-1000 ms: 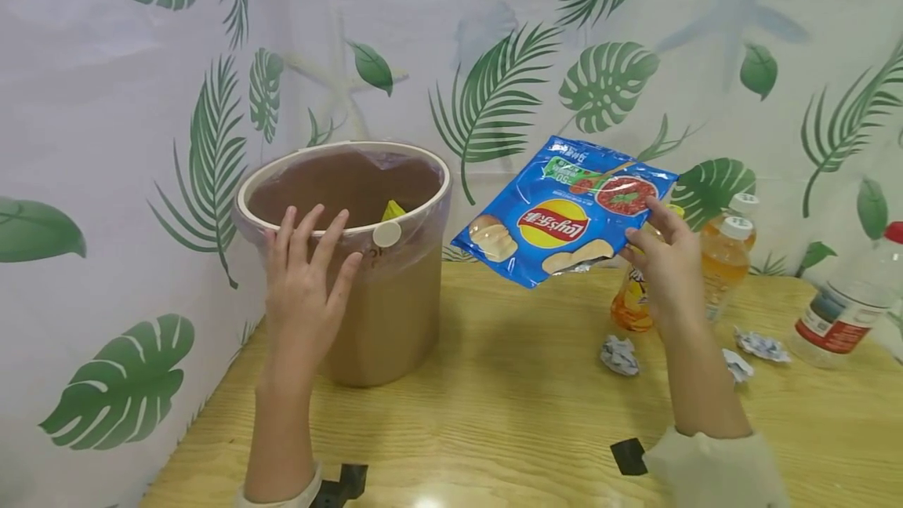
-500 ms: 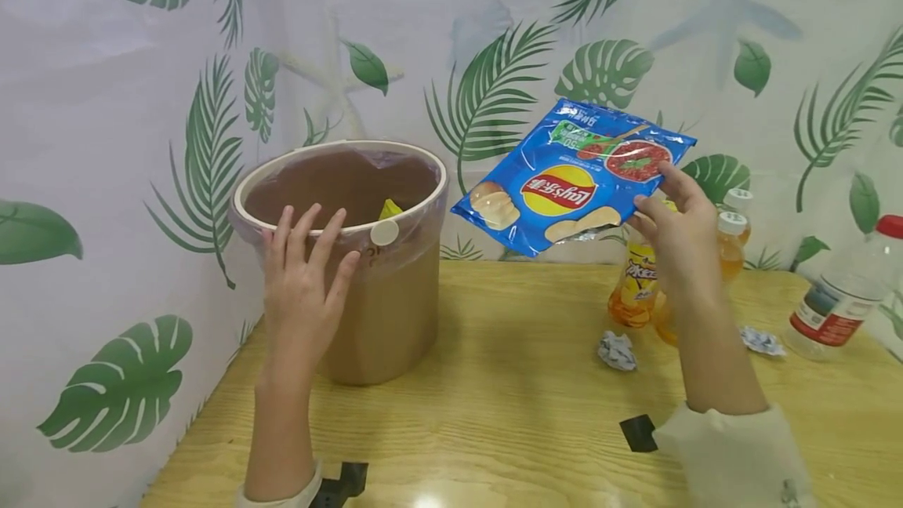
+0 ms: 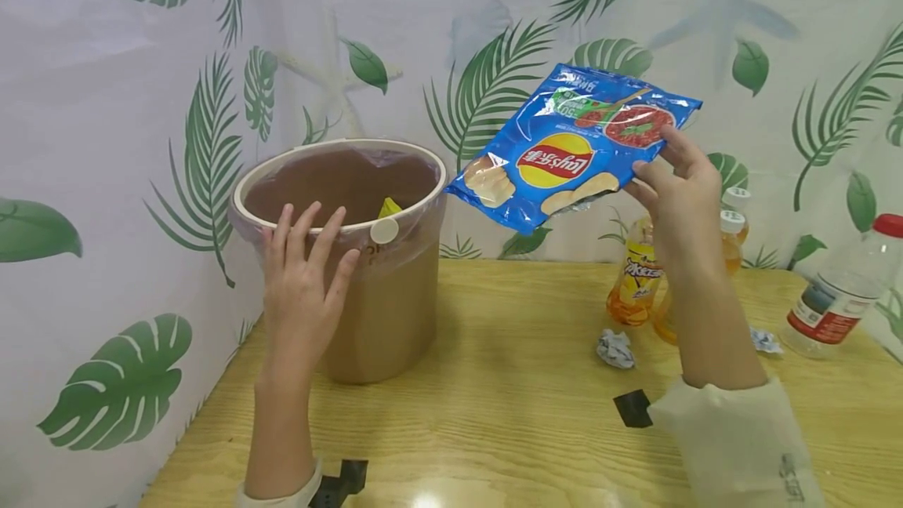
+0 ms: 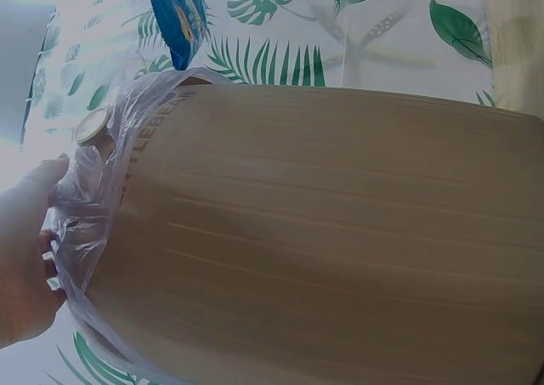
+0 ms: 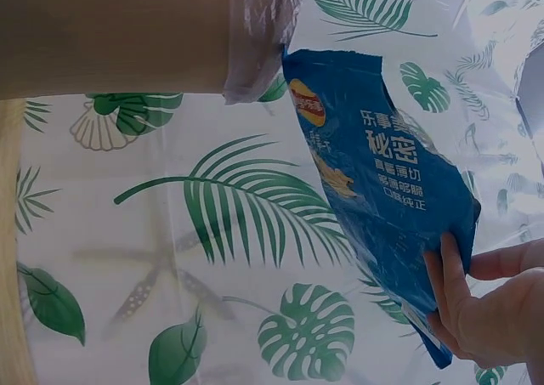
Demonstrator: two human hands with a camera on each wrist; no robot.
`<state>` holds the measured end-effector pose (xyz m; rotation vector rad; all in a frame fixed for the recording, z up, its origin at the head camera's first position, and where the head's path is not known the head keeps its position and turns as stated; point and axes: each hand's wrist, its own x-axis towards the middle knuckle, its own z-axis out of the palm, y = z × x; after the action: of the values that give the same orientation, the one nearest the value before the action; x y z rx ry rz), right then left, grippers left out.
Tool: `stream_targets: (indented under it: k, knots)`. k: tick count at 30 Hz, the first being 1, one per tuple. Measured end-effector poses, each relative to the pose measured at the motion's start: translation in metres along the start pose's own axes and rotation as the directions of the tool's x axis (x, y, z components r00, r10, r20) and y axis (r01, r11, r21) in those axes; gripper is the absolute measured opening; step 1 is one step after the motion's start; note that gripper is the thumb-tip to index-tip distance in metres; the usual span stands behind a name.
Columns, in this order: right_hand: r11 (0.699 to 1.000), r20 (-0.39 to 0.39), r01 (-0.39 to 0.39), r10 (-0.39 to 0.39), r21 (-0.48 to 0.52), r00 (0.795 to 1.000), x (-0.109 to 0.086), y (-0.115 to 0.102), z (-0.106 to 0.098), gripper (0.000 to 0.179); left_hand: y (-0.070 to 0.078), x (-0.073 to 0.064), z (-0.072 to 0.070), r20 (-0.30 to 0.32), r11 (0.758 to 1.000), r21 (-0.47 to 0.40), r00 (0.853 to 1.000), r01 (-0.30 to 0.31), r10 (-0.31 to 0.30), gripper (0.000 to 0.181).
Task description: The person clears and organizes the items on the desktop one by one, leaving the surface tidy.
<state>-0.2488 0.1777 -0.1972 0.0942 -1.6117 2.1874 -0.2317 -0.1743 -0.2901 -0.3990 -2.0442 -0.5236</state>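
My left hand (image 3: 303, 281) rests at the near rim of a brown trash bin (image 3: 381, 312), its fingers spread and fairly straight over the edge. A clear plastic liner (image 4: 89, 215) is folded over that rim, with the hand against it in the left wrist view. My right hand (image 3: 680, 194) pinches a blue Lay's chip bag (image 3: 564, 147) by its right edge, thumb and fingers on opposite faces. The bag is raised right of the bin, its left corner near the rim. A torn opening shows along its lower edge. Inside the bin, a yellow piece (image 3: 389, 208) shows.
Beyond the right forearm stand drink bottles with orange liquid (image 3: 635, 281), partly hidden. Farther right leans a clear bottle with a red cap (image 3: 839, 296). Crumpled paper balls (image 3: 616, 349) lie on the wooden table (image 3: 508, 414). A leaf-print sheet (image 3: 141, 100) hangs behind and left.
The right hand has lifted the chip bag higher and slightly away, uncovering more of the orange drink bottle. The left hand stays on the bin's rim.
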Motion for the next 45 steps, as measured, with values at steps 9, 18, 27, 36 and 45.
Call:
stream_targets:
  k: [9,18,27,36,45]
  knots:
    - [0.997,0.014,0.018,-0.019,0.076,1.0,0.005,-0.013,0.007,0.057,0.0,-0.001,0.0,0.012,1.0,0.003,1.0,0.0,0.0,0.055]
    - [1.0,0.045,0.016,-0.017,0.02,0.999,0.008,-0.011,0.032,0.057,0.001,0.0,0.0,0.014,1.0,0.009,1.0,0.0,0.0,0.056]
    - [0.996,0.061,0.04,-0.035,-0.079,0.998,0.014,0.0,0.061,0.058,0.002,0.0,-0.001,0.019,1.0,-0.004,1.0,0.009,-0.009,0.055]
    - [0.988,0.09,0.064,-0.051,-0.143,0.995,0.014,0.013,0.089,0.059,0.002,0.0,-0.002,0.029,1.0,0.015,1.0,0.008,-0.008,0.057]
    - [0.962,0.132,0.125,-0.095,-0.243,0.987,0.017,0.031,0.111,0.06,0.001,0.0,-0.002,0.037,1.0,0.02,0.999,0.012,-0.013,0.056]
